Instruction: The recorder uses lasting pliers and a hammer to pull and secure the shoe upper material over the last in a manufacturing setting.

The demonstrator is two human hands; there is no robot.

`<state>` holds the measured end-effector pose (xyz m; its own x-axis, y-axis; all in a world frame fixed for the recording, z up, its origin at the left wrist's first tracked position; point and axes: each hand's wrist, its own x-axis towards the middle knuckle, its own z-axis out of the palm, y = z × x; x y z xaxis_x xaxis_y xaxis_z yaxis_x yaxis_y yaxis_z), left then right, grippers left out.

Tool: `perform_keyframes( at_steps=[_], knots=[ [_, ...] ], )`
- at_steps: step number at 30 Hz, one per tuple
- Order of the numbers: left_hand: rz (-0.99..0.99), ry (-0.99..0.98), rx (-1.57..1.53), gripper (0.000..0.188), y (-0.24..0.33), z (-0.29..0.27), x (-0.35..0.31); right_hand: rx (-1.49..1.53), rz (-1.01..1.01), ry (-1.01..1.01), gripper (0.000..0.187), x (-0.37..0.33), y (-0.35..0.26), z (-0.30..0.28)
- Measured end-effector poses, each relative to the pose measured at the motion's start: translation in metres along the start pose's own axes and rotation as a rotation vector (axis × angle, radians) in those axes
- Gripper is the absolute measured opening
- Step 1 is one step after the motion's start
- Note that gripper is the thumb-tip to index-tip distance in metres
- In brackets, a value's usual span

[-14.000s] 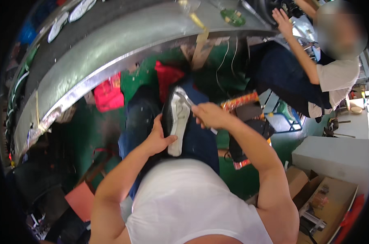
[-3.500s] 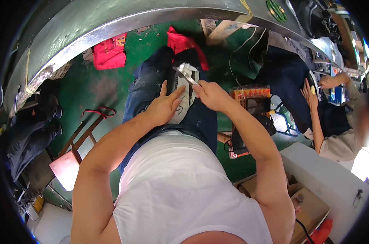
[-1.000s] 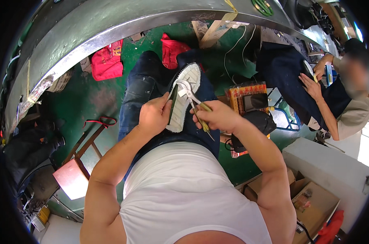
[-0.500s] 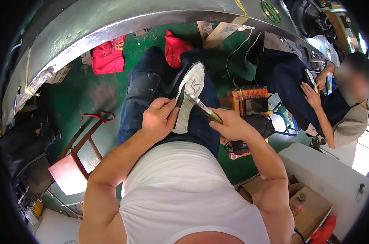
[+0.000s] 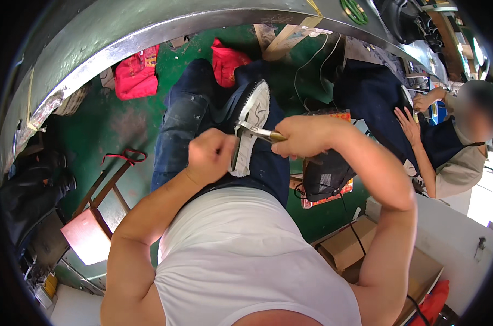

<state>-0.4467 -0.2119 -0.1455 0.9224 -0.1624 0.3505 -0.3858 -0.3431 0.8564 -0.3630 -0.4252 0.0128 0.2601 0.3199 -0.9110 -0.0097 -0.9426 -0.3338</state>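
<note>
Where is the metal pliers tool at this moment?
In the head view, the pliers are just above the centre, held in the right hand, with their tip at the shoe that the left hand steadies over the lap.

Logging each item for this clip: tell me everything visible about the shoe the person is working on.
The pale grey shoe with a dark ridged sole edge stands tilted over the person's lap in dark blue trousers, its toe end pointing away from the body. The left hand grips its near end. Metal pliers with a yellowish handle, held in the right hand, meet its upper edge near the middle. Its material looks like fabric or leather; finer detail is too small to tell.
</note>
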Motion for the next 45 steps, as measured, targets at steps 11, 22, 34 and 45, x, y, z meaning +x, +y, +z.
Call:
perform_keyframes(
  at_steps=[11,22,34,45],
  knots=[
    [-0.741,-0.219,-1.162,0.069,-0.032,0.003,-0.002,-0.149,-0.354,0.451,0.036,0.056,0.027,0.05],
    [-0.677,-0.145,-0.771,0.074,-0.017,0.014,0.016,0.796,-0.29,0.395,0.03,0.074,0.041,0.111],
    [-0.61,-0.107,-0.271,0.072,-0.005,0.023,0.018,-0.076,-0.289,0.603,0.023,0.043,0.039,0.02],
    [-0.308,-0.276,0.215,0.06,0.009,0.011,0.029,0.966,-0.426,0.454,0.022,0.11,0.054,0.104]
  ],
)
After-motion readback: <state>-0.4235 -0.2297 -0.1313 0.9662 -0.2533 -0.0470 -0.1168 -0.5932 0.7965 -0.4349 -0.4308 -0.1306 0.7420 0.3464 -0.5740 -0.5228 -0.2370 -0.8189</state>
